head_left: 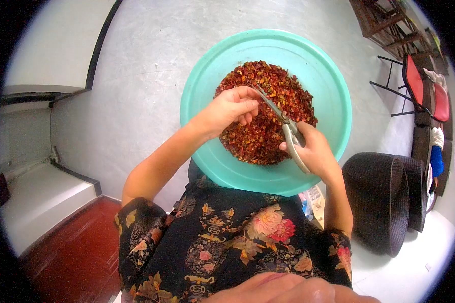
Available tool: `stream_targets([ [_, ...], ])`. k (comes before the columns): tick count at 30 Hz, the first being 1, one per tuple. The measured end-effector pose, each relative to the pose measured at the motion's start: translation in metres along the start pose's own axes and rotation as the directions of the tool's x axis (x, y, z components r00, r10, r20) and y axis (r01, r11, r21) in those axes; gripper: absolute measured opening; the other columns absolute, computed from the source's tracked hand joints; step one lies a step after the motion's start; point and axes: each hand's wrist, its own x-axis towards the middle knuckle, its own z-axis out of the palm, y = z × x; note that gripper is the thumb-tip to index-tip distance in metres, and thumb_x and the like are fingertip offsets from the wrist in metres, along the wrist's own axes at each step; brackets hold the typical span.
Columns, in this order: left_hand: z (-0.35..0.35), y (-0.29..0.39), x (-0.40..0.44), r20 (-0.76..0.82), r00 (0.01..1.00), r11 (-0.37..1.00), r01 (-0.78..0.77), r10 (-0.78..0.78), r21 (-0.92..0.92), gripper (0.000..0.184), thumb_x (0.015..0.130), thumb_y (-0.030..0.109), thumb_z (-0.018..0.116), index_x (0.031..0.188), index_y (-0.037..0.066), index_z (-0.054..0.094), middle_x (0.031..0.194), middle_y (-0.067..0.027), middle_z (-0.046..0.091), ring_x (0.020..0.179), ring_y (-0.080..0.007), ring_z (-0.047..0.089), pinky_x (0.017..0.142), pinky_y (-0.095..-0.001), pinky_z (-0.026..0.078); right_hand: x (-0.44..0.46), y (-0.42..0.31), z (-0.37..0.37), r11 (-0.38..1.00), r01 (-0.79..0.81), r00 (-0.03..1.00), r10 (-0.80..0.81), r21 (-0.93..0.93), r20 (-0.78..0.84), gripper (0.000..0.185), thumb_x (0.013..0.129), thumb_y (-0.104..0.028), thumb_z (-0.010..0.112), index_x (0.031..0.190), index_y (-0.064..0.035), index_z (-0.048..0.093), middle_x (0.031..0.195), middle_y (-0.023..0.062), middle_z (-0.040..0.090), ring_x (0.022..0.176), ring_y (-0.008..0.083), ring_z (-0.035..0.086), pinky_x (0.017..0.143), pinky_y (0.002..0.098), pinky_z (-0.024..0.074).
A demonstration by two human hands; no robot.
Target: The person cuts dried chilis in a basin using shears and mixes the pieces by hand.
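A large turquoise basin (326, 151) holds a heap of chopped dried red chilies (260, 141), dark red with orange and yellow bits. Over the heap, my right hand (316, 151) grips the pale handles of a pair of scissors (284, 117). The blades point up and left. Close to their tips, my left hand (232, 110) is closed in a pinch, its thumb against the fingers. Whatever sits in that pinch is too small and hidden to make out.
Dark woven baskets (371, 202) stand on the floor to the right. Beyond them is a red folding chair (413, 81) near dark wooden furniture (389, 25). At the left are a white cabinet (55, 45) and a reddish-brown floor panel (71, 252).
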Motion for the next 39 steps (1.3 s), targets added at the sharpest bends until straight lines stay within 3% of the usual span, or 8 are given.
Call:
stream_targets([
  [7, 0.0, -0.001, -0.001, -0.073, 0.997, 1.0, 0.014, -0.012, 0.024, 0.028, 0.1, 0.021, 0.061, 0.123, 0.005, 0.058, 0.092, -0.0021, 0.065, 0.079, -0.011, 0.061, 0.07, -0.0257, 0.051, 0.0, 0.005, 0.001, 0.997, -0.004, 1.0, 0.002, 0.073, 0.03, 0.051, 0.081, -0.044, 0.079, 0.091, 0.0046, 0.066, 0.076, 0.0221, 0.064, 0.068, 0.031, 0.063, 0.065, 0.0424, 0.0492],
  [9, -0.001, -0.002, 0.0, -0.075, 0.997, 0.999, 0.011, -0.009, 0.034, 0.027, 0.1, 0.021, 0.061, 0.122, 0.005, 0.058, 0.092, -0.0023, 0.065, 0.079, -0.0111, 0.061, 0.069, -0.0256, 0.051, 0.0, 0.006, 0.002, 0.995, 0.035, 0.999, -0.036, 0.096, 0.012, 0.044, 0.085, -0.037, 0.079, 0.086, 0.0034, 0.062, 0.068, 0.0101, 0.056, 0.064, 0.0143, 0.051, 0.059, 0.035, 0.0432],
  [19, 0.002, 0.003, -0.002, -0.11, 0.994, 1.0, 0.023, -0.023, 0.002, 0.029, 0.101, 0.021, 0.06, 0.124, 0.005, 0.058, 0.093, -0.0025, 0.065, 0.081, -0.0107, 0.06, 0.07, -0.0254, 0.051, 0.001, 0.009, 0.004, 0.996, 0.061, 0.998, -0.06, 0.068, -0.029, 0.046, 0.081, -0.038, 0.081, 0.093, 0.0019, 0.062, 0.076, 0.0114, 0.061, 0.07, 0.0178, 0.058, 0.064, 0.035, 0.047],
  [21, 0.002, 0.002, -0.001, -0.112, 0.993, 1.0, 0.023, -0.025, -0.022, 0.028, 0.101, 0.021, 0.06, 0.124, 0.005, 0.058, 0.094, -0.0026, 0.065, 0.081, -0.0107, 0.06, 0.071, -0.0253, 0.05, 0.0, 0.002, 0.001, 0.996, -0.035, 0.999, 0.035, 0.08, -0.009, 0.058, 0.075, -0.049, 0.081, 0.092, 0.0028, 0.06, 0.085, 0.0217, 0.065, 0.079, 0.0352, 0.066, 0.071, 0.0443, 0.0498],
  [24, 0.0, 0.0, 0.0, -0.043, 0.999, 0.997, -0.016, 0.013, -0.079, 0.028, 0.101, 0.021, 0.06, 0.123, 0.005, 0.059, 0.095, -0.0029, 0.065, 0.081, -0.0108, 0.06, 0.071, -0.025, 0.05, -0.001, 0.002, 0.0, 0.999, 0.032, 0.999, -0.032, 0.021, -0.02, 0.061, 0.074, -0.051, 0.081, 0.092, 0.0022, 0.059, 0.085, 0.0216, 0.064, 0.08, 0.0357, 0.065, 0.073, 0.0444, 0.05],
  [34, -0.002, -0.004, 0.001, -0.048, 0.998, 0.999, 0.046, -0.047, -0.028, 0.023, 0.1, 0.021, 0.062, 0.117, 0.005, 0.06, 0.09, -0.0015, 0.064, 0.077, -0.0101, 0.059, 0.069, -0.0246, 0.048, 0.0, 0.002, 0.002, 0.998, 0.009, 0.999, -0.012, 0.061, 0.044, 0.056, 0.079, -0.048, 0.08, 0.092, 0.0043, 0.065, 0.079, 0.0225, 0.066, 0.072, 0.034, 0.067, 0.067, 0.0435, 0.0505],
  [36, -0.002, -0.006, 0.001, -0.073, 0.995, 0.998, 0.063, -0.064, -0.012, 0.023, 0.1, 0.021, 0.062, 0.117, 0.005, 0.06, 0.089, -0.0016, 0.064, 0.077, -0.0102, 0.059, 0.068, -0.0246, 0.048, 0.0, 0.001, 0.003, 0.998, 0.017, 0.999, -0.02, 0.061, 0.044, 0.048, 0.081, -0.04, 0.081, 0.09, 0.004, 0.062, 0.073, 0.0141, 0.06, 0.067, 0.0189, 0.055, 0.063, 0.037, 0.0462],
  [39, -0.001, -0.006, 0.0, -0.089, 0.996, 0.999, 0.036, -0.033, 0.033, 0.023, 0.1, 0.021, 0.062, 0.116, 0.005, 0.06, 0.089, -0.002, 0.064, 0.077, -0.0106, 0.059, 0.068, -0.0248, 0.048, 0.001, 0.003, 0.003, 0.997, -0.018, 0.998, 0.013, 0.075, 0.069, 0.049, 0.081, -0.041, 0.081, 0.089, 0.0039, 0.062, 0.072, 0.0138, 0.06, 0.067, 0.0189, 0.055, 0.063, 0.0369, 0.0464],
])
